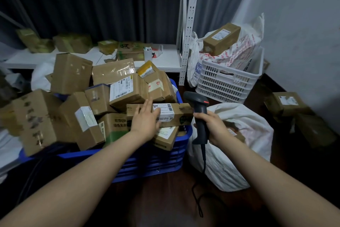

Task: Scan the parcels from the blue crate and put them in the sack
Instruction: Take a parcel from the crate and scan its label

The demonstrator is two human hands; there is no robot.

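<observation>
A blue crate [158, 160] in the middle is heaped with several brown cardboard parcels. A long narrow parcel [178, 114] with a white label lies across its right corner. My left hand [147, 120] rests on that parcel's left half with straight fingers. My right hand [215, 127] grips the handle of a black barcode scanner [199, 110], whose head points left toward the parcel's label. A white sack [239, 155] stands open on the floor just right of the crate, with a parcel partly showing inside.
A white slatted crate [230, 83] with printed bags and a brown box [221, 39] stands at the back right. White metal shelving [189, 24] holds more parcels behind. Loose boxes [288, 103] lie on the dark floor at right. The scanner's cable [200, 195] trails down.
</observation>
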